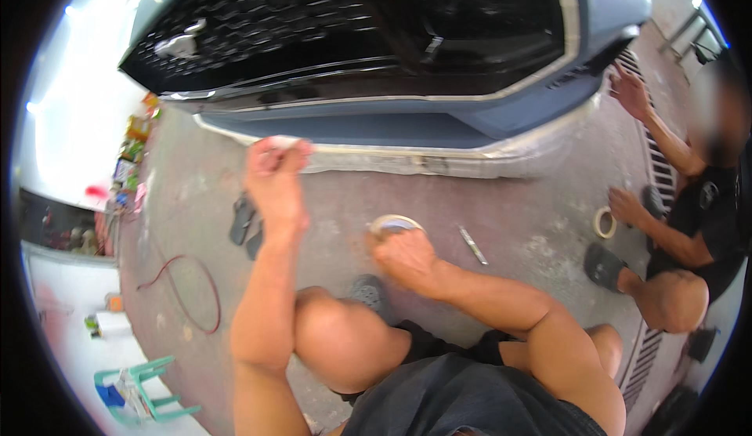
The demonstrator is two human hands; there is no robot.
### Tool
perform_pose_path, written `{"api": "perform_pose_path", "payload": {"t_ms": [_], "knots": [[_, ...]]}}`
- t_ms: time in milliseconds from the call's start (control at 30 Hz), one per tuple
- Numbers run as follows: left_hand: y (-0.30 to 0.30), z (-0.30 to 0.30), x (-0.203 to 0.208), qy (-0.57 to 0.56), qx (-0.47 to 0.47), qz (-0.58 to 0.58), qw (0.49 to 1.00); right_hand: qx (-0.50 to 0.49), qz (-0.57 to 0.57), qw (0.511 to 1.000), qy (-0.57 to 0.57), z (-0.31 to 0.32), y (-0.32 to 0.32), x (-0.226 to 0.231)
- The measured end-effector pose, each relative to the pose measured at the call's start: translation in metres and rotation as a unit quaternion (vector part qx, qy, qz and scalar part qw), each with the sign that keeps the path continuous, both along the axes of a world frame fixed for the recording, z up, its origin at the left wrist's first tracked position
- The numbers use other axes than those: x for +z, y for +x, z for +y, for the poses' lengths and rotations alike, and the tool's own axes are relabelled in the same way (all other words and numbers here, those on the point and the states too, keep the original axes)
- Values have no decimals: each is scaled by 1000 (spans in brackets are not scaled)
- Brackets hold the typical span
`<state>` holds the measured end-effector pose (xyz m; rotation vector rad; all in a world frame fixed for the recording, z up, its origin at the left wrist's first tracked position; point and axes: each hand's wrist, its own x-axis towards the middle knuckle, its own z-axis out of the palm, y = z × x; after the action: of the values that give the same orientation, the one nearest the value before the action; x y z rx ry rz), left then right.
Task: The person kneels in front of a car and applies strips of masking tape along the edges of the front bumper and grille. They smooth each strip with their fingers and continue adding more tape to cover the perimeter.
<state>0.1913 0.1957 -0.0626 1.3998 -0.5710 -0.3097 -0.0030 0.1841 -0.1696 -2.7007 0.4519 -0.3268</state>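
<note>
In front of me is a car bumper (376, 128), blue-grey below a glossy black grille (274, 25). Pale masking tape (376, 148) lines its lower edge, above a strip of whitish masking sheet (439, 166). My left hand (274, 181) is raised at the left part of that edge, its fingers pinched together on a pale bit of tape, slightly blurred. Lower and to the right, apart from the bumper, my right hand (403, 257) is closed around a roll of masking tape (397, 223). Its fingertips are partly hidden.
A co-worker (705, 201) squats at the right, one hand near the bumper's corner, the other beside another tape roll (605, 222). A slim cutter-like tool (472, 246), sandals (243, 220) and a red hose (215, 303) lie on the floor. A green stool (145, 377) stands lower left.
</note>
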Motion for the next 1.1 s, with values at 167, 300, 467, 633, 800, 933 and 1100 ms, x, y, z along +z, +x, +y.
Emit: {"api": "perform_pose_path", "payload": {"t_ms": [167,300,467,633,800,933,1100], "knots": [[-23,-5,18,22,-92,93,991,55,213,972,78,29,-25,-136],[-37,-11,29,49,-109,69,990,62,219,970,88,30,-30,-126],[-59,-30,69,-24,-178,-19,984,-89,-377,880,276,-49,16,20],[-110,-74,121,-103,-242,-144,954,-91,-631,583,504,-109,-12,151],[-149,-96,138,-118,-259,-195,939,-86,-675,535,501,-119,-34,171],[-158,-100,143,-89,-258,-219,937,-100,-681,510,516,-121,-40,177],[-163,-100,146,-78,-276,-232,930,-92,-697,468,535,-128,-45,182]]}}
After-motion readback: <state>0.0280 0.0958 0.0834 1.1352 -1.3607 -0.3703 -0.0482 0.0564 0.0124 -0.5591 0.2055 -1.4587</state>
